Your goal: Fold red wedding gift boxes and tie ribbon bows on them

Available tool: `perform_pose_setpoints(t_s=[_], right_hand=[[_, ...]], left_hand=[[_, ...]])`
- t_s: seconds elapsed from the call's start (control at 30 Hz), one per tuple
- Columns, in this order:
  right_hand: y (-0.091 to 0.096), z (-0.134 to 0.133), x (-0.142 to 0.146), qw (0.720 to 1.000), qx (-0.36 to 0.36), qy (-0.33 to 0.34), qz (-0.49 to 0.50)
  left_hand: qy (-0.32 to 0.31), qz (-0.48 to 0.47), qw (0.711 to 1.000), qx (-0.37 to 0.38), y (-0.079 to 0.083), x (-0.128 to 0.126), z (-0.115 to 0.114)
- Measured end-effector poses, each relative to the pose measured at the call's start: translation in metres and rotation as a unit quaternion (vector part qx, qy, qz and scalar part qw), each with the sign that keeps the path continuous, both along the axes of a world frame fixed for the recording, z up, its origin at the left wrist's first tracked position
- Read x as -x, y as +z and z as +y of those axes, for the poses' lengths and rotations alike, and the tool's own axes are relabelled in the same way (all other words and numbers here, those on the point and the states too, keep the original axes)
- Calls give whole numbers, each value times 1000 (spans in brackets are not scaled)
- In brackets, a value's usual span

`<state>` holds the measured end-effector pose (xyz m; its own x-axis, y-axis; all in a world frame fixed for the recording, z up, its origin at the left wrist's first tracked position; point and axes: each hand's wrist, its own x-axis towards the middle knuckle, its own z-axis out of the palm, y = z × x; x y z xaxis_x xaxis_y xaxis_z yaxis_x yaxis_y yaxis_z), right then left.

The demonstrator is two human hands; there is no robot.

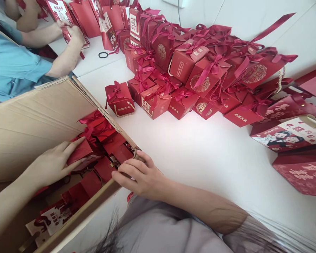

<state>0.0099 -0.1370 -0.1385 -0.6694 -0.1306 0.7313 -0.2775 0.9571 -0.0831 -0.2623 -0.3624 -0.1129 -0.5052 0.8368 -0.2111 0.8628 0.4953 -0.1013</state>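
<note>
1. Closest to the lens, along the lower edge: grey shirt [173,228] and loose dark hair [109,242]; just beyond on the left, open cardboard carton [34,119].
2. Inside that carton, among other red boxes [91,184]: one small red box [80,151], right at the fingertips of the left hand [50,163], ahead and to the right of its palm.
3. Left hand plainly the nearer of the two hands, touching the small red box, thumb and fingers spread to either side; cannot tell whether gripping or merely resting.
4. Right hand [143,177] curled over the carton's edge near a corner, grasping cardboard only; to the right of the small red box and closer to the body.
5. No marked long axis: roughly as long as wide, set aslant, partly hidden beneath the left hand.
6. Past the carton's wall, farther right: ribboned boxes [179,66] piled on the white desk [200,158].
</note>
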Motion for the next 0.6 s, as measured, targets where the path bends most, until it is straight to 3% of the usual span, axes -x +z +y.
perform_pose_setpoints(t_s=[0.2,0.37,0.5,0.6], right_hand=[[-2,1,0,1000,-6,1,-2],[-1,1,1,1000,-9,-2,7],[-1,2,3,1000,-3,-1,20],[-2,2,4,1000,-3,-2,30]], left_hand=[[-29,11,999,26,-41,-15,-2],[16,-45,995,-88,-86,-16,-9],[-23,-49,991,-125,-117,-15,-12],[-55,-91,987,-118,-131,-19,-17]])
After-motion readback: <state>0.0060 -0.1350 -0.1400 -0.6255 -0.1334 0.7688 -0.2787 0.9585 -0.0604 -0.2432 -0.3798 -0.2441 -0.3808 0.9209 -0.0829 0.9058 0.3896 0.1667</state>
